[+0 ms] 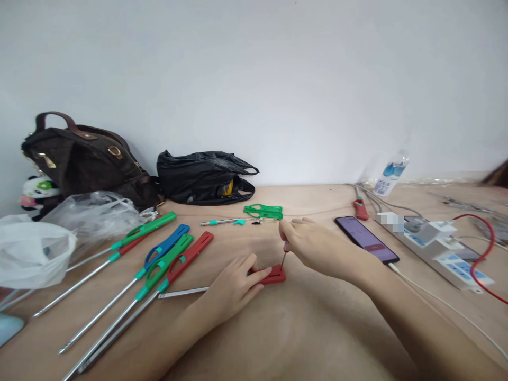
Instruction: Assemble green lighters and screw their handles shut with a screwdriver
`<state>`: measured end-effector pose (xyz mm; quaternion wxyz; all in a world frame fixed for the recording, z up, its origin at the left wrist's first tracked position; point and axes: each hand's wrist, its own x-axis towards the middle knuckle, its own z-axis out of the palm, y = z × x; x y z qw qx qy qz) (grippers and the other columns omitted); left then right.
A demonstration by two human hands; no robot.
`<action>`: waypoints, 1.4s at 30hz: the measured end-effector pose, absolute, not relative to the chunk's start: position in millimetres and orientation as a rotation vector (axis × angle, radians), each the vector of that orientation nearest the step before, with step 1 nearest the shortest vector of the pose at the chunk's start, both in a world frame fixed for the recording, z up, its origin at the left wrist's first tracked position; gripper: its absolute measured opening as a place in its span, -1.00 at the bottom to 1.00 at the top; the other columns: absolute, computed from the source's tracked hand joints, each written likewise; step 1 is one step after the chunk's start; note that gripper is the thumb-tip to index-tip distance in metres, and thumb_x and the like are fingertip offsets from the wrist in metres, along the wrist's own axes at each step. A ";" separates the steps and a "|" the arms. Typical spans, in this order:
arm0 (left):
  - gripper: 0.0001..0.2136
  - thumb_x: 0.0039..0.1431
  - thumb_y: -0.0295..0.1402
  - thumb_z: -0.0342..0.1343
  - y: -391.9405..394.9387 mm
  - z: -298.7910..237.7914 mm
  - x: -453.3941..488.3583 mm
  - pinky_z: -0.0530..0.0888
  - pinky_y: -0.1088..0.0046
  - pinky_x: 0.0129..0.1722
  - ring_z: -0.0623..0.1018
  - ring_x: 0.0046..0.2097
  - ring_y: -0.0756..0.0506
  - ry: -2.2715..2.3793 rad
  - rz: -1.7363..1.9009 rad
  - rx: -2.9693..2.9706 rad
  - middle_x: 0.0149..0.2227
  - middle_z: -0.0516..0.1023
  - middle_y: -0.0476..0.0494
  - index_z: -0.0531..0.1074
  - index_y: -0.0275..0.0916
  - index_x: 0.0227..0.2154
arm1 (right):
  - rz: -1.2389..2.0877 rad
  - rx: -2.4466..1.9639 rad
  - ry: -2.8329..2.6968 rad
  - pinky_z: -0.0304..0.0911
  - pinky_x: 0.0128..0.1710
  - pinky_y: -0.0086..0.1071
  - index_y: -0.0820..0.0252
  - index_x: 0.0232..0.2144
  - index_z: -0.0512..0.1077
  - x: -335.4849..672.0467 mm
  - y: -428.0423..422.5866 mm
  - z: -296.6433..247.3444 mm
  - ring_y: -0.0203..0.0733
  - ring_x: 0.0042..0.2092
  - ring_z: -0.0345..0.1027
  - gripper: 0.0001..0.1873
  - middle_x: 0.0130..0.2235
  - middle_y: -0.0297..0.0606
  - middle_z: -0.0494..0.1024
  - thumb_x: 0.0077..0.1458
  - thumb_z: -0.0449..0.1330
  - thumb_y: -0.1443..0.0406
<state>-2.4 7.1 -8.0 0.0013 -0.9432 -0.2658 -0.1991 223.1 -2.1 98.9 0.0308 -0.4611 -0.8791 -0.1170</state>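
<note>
- the red handle (273,274) lies flat on the desk (309,328), low in the middle of the view.
- the left hand (234,288) is closed over the near-left end of the red handle, thumb and fingers pinching it down against the desk.
- the right hand (313,243) sits just behind and right of the red handle, fingers curled tight around a thin screwdriver (283,260) whose tip meets the handle's top.
- a silver tube (184,292) runs out left of the red handle, from under the left hand.
- further left of the red handle lie long lighters (159,264) with green, blue and red grips, side by side.
- behind the red handle rest a green shell (262,211) and a black bag (206,177).
- right of the red handle lie a phone (365,238) and a power strip (436,246).
</note>
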 end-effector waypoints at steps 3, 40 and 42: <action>-0.70 0.29 -0.44 -0.05 7.0 -7.5 -1.9 0.43 0.38 -0.32 0.41 -0.28 -0.11 -0.832 -0.624 -2.971 -0.27 0.35 -0.15 0.41 -0.21 0.03 | -0.500 -1.457 -2.703 0.17 -0.36 -0.34 0.28 -0.34 0.42 216.9 -0.5 101.3 -0.10 -0.37 0.45 -0.95 -0.38 -0.12 0.59 0.16 0.15 0.45; -0.71 0.30 -0.42 -0.05 8.0 -8.3 -2.0 0.43 0.36 -0.34 0.42 -0.29 -0.12 -0.829 -0.612 -2.954 -0.27 0.36 -0.16 0.42 -0.21 0.03 | -0.452 -1.400 -2.732 0.00 -0.48 -0.40 0.27 -0.29 0.33 215.0 -6.1 102.8 -0.17 -0.38 0.43 -0.85 -0.36 -0.17 0.58 0.12 0.06 0.54; -0.71 0.29 -0.42 -0.04 8.4 -8.6 -1.7 0.43 0.37 -0.34 0.42 -0.30 -0.12 -0.821 -0.622 -2.953 -0.28 0.36 -0.15 0.42 -0.21 0.03 | -0.560 -1.399 -2.705 -0.01 -0.51 -0.38 0.27 -0.30 0.36 215.2 -5.9 100.9 -0.14 -0.41 0.44 -0.93 -0.40 -0.15 0.59 0.15 0.12 0.47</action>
